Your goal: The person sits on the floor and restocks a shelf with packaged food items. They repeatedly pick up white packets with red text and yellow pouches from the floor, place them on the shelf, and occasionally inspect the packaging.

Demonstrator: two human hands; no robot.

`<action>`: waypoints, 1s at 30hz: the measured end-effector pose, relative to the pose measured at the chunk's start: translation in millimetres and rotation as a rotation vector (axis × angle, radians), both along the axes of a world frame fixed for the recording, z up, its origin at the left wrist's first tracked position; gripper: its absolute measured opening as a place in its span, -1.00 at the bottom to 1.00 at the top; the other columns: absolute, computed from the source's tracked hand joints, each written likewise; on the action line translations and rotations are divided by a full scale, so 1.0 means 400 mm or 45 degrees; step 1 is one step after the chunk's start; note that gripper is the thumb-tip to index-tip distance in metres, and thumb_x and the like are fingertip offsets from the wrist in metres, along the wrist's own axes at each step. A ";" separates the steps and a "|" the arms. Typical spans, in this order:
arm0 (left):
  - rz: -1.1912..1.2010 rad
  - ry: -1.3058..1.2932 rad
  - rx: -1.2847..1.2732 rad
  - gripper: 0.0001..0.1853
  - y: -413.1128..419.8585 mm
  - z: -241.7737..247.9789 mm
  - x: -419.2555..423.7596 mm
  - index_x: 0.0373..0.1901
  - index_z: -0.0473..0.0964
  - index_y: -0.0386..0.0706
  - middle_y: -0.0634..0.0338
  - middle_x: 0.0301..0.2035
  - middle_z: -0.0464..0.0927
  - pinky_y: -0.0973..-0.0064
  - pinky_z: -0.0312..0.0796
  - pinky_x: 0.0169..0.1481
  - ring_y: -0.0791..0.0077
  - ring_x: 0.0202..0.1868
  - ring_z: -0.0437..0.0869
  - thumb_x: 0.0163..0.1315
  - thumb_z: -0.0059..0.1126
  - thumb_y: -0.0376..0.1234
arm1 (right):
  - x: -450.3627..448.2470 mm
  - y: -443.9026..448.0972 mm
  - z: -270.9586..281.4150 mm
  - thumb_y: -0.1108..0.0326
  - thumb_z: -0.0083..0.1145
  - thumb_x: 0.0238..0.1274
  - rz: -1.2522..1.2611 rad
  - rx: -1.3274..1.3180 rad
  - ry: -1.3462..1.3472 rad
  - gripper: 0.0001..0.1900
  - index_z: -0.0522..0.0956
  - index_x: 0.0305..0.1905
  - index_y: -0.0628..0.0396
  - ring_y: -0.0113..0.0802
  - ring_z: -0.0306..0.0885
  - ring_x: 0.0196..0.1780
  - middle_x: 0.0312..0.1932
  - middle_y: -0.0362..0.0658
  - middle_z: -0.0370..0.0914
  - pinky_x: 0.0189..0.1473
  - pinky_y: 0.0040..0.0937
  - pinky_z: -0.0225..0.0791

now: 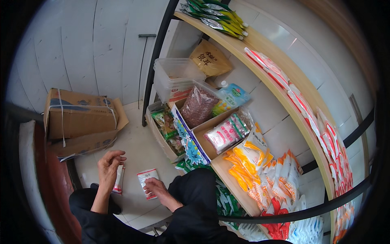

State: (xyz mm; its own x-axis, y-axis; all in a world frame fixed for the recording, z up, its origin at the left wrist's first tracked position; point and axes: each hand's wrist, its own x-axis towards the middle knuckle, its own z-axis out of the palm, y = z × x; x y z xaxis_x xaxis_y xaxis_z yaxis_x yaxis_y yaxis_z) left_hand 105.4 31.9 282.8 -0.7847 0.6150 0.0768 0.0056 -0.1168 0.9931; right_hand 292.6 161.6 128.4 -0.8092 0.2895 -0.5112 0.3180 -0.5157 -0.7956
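Note:
On the tiled floor before me lie two white and red plastic packets. Over the lower part of the right packet (147, 175) is my right hand (158, 189), its fingers loosely bent; whether they touch the packet I cannot tell. My left hand (110, 166) is raised beside the other packet (119, 180), partly covering it, with curled fingers and nothing visible in them. To the right, a divided cardboard box (199, 134) on the low shelf holds a clear bag of reddish grains (198, 105) and pink and white bags (227, 132).
Strapped cardboard boxes (82, 117) stand at the left by the wall. Stacked clear plastic bins (175, 71), a blue pouch (231, 97) and orange and white bags (249, 152) fill the low shelf. A black rack post (155, 58) rises nearby; red and white bags lie on the upper shelf (262, 67).

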 end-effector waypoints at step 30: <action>0.052 -0.019 -0.007 -0.78 0.000 0.013 -0.029 -0.02 0.62 -0.31 0.05 -0.07 0.68 0.50 0.58 0.05 0.41 -0.06 0.73 0.47 0.02 -0.45 | 0.025 0.077 -0.390 0.37 0.10 0.15 -0.548 0.221 -0.717 -0.79 0.57 -0.20 0.29 -0.13 0.67 -0.27 -0.32 0.02 0.63 -0.30 -0.25 0.62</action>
